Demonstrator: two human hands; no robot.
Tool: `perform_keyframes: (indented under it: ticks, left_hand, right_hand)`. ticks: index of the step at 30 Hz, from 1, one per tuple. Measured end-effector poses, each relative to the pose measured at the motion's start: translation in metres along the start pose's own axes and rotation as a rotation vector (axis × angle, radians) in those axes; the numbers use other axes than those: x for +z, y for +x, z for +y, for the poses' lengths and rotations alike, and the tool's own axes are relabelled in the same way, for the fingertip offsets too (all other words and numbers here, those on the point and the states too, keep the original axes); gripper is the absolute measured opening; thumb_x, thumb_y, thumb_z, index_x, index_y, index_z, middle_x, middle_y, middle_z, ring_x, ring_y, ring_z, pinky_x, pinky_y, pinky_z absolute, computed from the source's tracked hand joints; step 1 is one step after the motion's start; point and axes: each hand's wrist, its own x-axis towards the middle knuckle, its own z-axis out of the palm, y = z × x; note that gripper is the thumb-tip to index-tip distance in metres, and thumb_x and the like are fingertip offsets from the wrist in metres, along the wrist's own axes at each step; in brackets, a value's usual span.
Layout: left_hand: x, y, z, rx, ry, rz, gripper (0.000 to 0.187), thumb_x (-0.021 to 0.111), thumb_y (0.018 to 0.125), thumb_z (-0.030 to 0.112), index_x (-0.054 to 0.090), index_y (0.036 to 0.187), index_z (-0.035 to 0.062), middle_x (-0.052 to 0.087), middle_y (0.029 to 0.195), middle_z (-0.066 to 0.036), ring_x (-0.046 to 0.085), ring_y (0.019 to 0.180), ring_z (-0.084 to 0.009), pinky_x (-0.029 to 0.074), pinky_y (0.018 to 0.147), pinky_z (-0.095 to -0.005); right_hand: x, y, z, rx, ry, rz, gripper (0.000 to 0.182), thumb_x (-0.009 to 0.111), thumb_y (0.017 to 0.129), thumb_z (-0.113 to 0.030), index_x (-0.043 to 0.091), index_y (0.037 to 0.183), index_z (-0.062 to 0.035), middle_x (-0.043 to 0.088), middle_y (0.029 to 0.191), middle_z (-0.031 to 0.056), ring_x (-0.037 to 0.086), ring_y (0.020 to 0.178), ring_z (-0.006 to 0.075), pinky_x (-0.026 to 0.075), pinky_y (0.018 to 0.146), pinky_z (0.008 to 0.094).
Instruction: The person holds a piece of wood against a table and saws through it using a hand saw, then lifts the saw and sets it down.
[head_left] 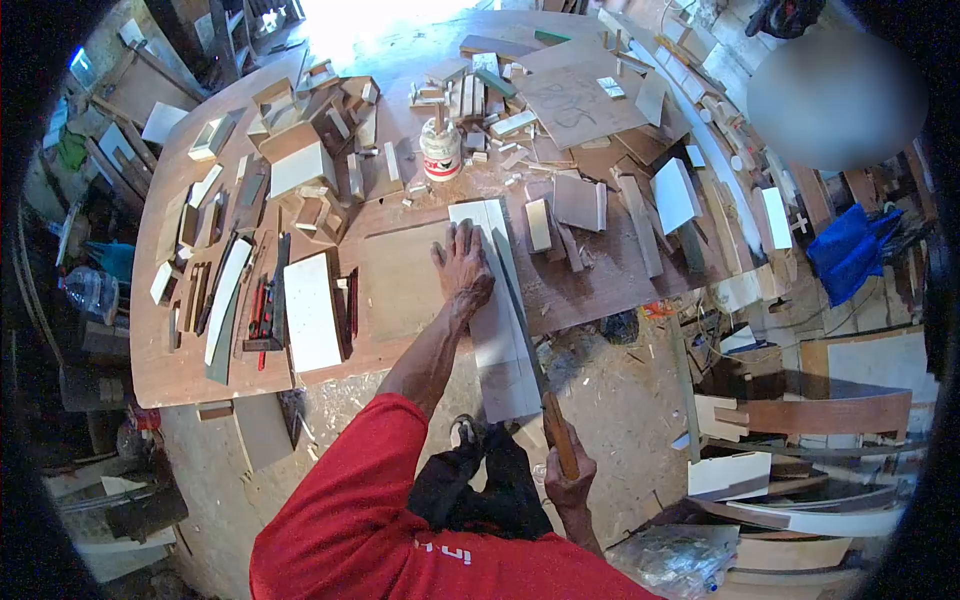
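A long white-faced board (497, 345) lies over the near edge of the wooden worktable (400, 350), its near end sticking out above the floor. My left hand (463, 268) rests flat on it with fingers stretched out. Below the table edge, my right hand (571, 478) is wrapped round the wooden handle of a hand saw (563, 437). The narrow dark blade runs away from me along the board's right side. A thin line is visible lengthwise on the board. Left of it lies a flat brown panel (400, 280).
A white tub (440, 155) stands amid small wood offcuts. Joined wooden pieces (300, 170) and red-handled tools (262, 320) lie to the left. At the right are a plywood sheet (575, 95), a blue bag (850, 250) and stacked boards (820, 415). A person (835, 100) is at upper right.
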Motion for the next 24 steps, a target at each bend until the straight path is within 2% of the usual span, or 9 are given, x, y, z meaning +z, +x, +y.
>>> perform_keyframes:
  ticks: [7,9,13,14,17,18,21,22,24]
  left_hand:
    - [0.000,-0.003,0.000,0.025,-0.013,0.002,0.072,0.055,0.080,0.027,0.031,0.147,0.0240,0.023,0.156,-0.001,0.019,0.144,-0.0254,0.014,0.112,-0.0586]
    - [-0.007,0.003,0.003,0.011,-0.027,-0.003,0.071,0.055,0.080,0.026,0.032,0.147,0.0229,0.023,0.156,-0.001,0.020,0.144,-0.0257,0.014,0.112,-0.0588]
    - [-0.008,0.000,0.003,0.028,-0.033,0.020,0.068,0.053,0.080,0.023,0.035,0.145,0.0203,0.026,0.155,-0.003,0.020,0.144,-0.0261,0.014,0.112,-0.0589]
    - [-0.007,-0.002,0.003,0.034,-0.030,0.017,0.067,0.053,0.080,0.022,0.036,0.145,0.0199,0.027,0.154,-0.003,0.020,0.144,-0.0261,0.013,0.112,-0.0589]
    - [-0.009,-0.002,0.003,0.030,-0.055,0.003,0.067,0.053,0.080,0.022,0.035,0.145,0.0202,0.027,0.154,-0.002,0.020,0.144,-0.0261,0.013,0.112,-0.0588]
    - [-0.008,0.000,0.003,0.032,-0.056,0.007,0.067,0.053,0.080,0.022,0.035,0.145,0.0202,0.027,0.154,-0.002,0.020,0.144,-0.0261,0.013,0.112,-0.0588]
    - [-0.001,-0.004,0.000,0.014,-0.068,0.049,0.069,0.054,0.080,0.022,0.035,0.145,0.0209,0.026,0.154,-0.001,0.021,0.143,-0.0261,0.014,0.112,-0.0588]
    - [-0.004,-0.007,0.000,0.025,-0.063,0.037,0.069,0.054,0.080,0.022,0.035,0.146,0.0212,0.025,0.154,-0.001,0.021,0.143,-0.0261,0.014,0.112,-0.0589]
    - [-0.008,-0.004,0.003,0.043,-0.057,0.038,0.069,0.054,0.080,0.022,0.034,0.146,0.0215,0.025,0.155,-0.001,0.020,0.143,-0.0260,0.014,0.112,-0.0589]
  right_hand:
    - [0.015,0.004,0.014,0.157,0.011,-0.115,0.045,0.056,0.079,-0.006,0.055,0.123,0.0046,0.067,0.093,0.0220,0.069,0.076,0.0261,0.054,0.068,0.0338]
    - [0.004,-0.020,0.020,0.068,-0.003,0.002,0.045,0.057,0.079,-0.007,0.055,0.122,0.0064,0.067,0.091,0.0218,0.068,0.073,0.0258,0.053,0.066,0.0345]
    - [0.021,0.017,0.014,-0.022,0.065,0.045,0.044,0.057,0.080,-0.005,0.054,0.123,0.0074,0.067,0.089,0.0222,0.068,0.072,0.0265,0.052,0.063,0.0350]
    - [0.022,0.034,0.008,0.139,-0.007,-0.102,0.044,0.057,0.081,-0.003,0.054,0.123,0.0079,0.067,0.089,0.0232,0.068,0.071,0.0268,0.052,0.062,0.0351]
    - [0.020,0.019,0.007,0.091,0.060,-0.037,0.044,0.057,0.080,-0.003,0.054,0.123,0.0075,0.066,0.088,0.0230,0.069,0.071,0.0277,0.052,0.061,0.0351]
    - [0.017,0.001,0.017,-0.048,0.037,0.030,0.044,0.057,0.081,-0.003,0.055,0.124,0.0046,0.066,0.087,0.0216,0.069,0.073,0.0274,0.052,0.062,0.0350]
    - [0.004,-0.014,0.011,-0.057,-0.018,0.071,0.043,0.056,0.082,-0.003,0.055,0.124,0.0022,0.066,0.087,0.0207,0.069,0.074,0.0272,0.051,0.063,0.0351]
    - [0.003,-0.003,-0.003,0.102,0.080,0.005,0.042,0.055,0.082,-0.003,0.055,0.124,0.0019,0.066,0.088,0.0207,0.069,0.077,0.0272,0.052,0.065,0.0350]
    - [0.016,0.033,0.004,0.153,0.033,-0.087,0.041,0.054,0.082,-0.003,0.055,0.123,0.0022,0.066,0.089,0.0204,0.069,0.078,0.0272,0.052,0.067,0.0348]
